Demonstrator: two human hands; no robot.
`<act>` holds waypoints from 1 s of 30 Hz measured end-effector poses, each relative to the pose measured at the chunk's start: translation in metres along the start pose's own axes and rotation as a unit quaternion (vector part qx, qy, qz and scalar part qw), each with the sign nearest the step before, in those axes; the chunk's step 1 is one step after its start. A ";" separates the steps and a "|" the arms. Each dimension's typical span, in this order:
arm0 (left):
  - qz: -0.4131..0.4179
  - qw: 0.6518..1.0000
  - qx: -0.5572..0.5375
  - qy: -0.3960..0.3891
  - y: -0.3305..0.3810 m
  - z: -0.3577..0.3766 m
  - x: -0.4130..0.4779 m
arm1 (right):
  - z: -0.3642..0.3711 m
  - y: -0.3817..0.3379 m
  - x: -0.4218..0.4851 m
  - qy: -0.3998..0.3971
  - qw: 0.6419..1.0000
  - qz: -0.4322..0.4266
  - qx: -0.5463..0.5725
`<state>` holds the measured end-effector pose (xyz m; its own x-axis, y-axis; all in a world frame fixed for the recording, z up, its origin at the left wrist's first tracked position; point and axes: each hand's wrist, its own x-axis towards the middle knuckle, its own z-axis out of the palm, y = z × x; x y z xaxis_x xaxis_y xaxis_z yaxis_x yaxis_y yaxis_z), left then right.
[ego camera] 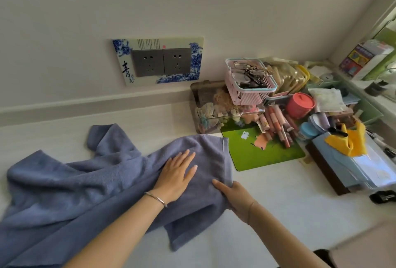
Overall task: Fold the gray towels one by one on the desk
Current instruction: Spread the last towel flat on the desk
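Note:
A large blue-gray towel [90, 184] lies rumpled across the white desk [278, 214], running from the left edge to the middle. My left hand [177, 173] lies flat on the towel's right part with fingers straight, pressing it down. My right hand [233, 197] holds the towel's right edge, thumb on top and fingers tucked under the cloth. A loose corner of the towel hangs toward me below my hands.
A green mouse pad [263, 152] lies right of the towel. Behind it stand a clear box [216, 109], a pink basket [248, 83] and several cosmetics. Blue folders with yellow cloth [347, 143] fill the right side. A double wall socket [160, 62] is above the desk.

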<state>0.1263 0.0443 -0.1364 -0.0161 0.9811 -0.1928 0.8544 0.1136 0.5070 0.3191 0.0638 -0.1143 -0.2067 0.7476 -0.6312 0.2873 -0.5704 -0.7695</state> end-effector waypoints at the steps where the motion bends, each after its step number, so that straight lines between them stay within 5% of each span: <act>1: -0.005 1.000 -0.025 0.014 0.000 -0.003 0.001 | -0.017 -0.006 0.001 0.005 1.000 -0.012 0.005; 7: -0.059 0.994 0.072 -0.060 -0.012 0.005 0.000 | -0.104 -0.018 0.015 0.246 0.961 -0.071 -0.109; 17: -0.031 0.991 0.133 -0.013 -0.003 0.035 -0.001 | -0.119 0.022 0.005 0.198 0.926 -0.095 -0.307; 21: -0.016 0.989 0.143 0.010 -0.001 0.041 -0.001 | -0.110 -0.008 0.028 0.239 0.899 -0.190 -0.315; 26: 0.002 0.988 0.148 0.040 -0.008 0.048 -0.004 | -0.082 -0.031 0.075 0.210 0.928 -0.129 -0.280; 30: 0.010 0.987 0.160 0.026 -0.009 0.050 -0.003 | -0.085 -0.029 0.083 0.230 0.919 -0.166 -0.274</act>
<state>0.1446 0.0327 -0.1819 -0.0163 0.9903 -0.1382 0.9748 0.0465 0.2184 0.3731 0.1712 -0.1356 0.0128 0.9861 -0.1654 0.7334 -0.1217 -0.6689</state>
